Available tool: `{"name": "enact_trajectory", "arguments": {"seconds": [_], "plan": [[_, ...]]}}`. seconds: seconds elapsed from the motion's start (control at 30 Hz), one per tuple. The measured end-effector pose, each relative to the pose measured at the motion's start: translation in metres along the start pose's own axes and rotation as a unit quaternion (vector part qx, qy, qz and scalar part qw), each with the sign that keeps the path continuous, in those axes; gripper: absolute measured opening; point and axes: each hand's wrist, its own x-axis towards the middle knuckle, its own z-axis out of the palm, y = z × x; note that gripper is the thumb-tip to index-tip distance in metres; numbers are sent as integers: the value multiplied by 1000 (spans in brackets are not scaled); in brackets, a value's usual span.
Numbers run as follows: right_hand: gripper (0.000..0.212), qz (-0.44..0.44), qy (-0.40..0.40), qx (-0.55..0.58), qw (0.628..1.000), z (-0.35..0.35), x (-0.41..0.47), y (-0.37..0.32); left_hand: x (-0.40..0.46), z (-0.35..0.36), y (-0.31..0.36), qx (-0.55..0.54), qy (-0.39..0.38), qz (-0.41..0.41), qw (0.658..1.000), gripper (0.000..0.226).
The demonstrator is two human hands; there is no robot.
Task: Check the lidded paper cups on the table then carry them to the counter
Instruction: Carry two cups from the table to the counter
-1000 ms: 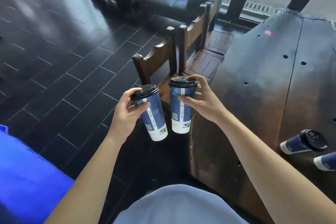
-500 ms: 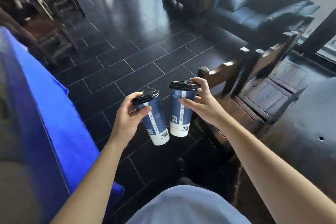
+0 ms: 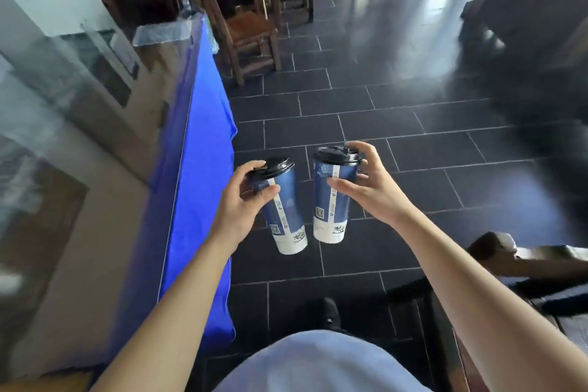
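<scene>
Two lidded paper cups were held in the air above the dark tiled floor (image 3: pixel 397 124), side by side and close at their bases, though whether they touched could not be told. The left cup (image 3: pixel 286 210) leaned, its black lid tipped toward the counter, while the right cup (image 3: pixel 332 200) stood nearly upright. Both were blue with a white base band and a white printed strip; the print was too small to read.

The left hand (image 3: pixel 241 204) gripped its cup just under the lid, thumb across the front and fingers curled over the lid's rim, hiding part of it. The right hand (image 3: pixel 369 184) held its cup with thumb on the front wall and fingers wrapped behind, one fingertip on the lid edge; the rest were hidden by the cup.

At the left ran a counter (image 3: pixel 105 143) draped in blue cloth (image 3: pixel 203 137), smeared by blur. Wooden chairs (image 3: pixel 251 25) stood beyond.
</scene>
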Motion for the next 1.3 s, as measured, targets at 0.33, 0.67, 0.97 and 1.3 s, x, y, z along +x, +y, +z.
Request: {"name": "enact_trajectory", "arguments": {"seconds": [0.33,0.67,0.97,1.3], "plan": [[57,-38,-157,-39,986,53,135,-9,26,-57,-6,-41,198,-34,979,47],[59,-90,-272,-54,956,196,245,-41,52,-162,-35,-59,346,-44,935,49],[61,-143,-337,-104,925,326,324,-83,91,-284,-57,-68,402,-38,912,48],[76,-195,-434,-168,863,457,365,-99,92,-360,-79,-76,484,-57,870,51]]}}
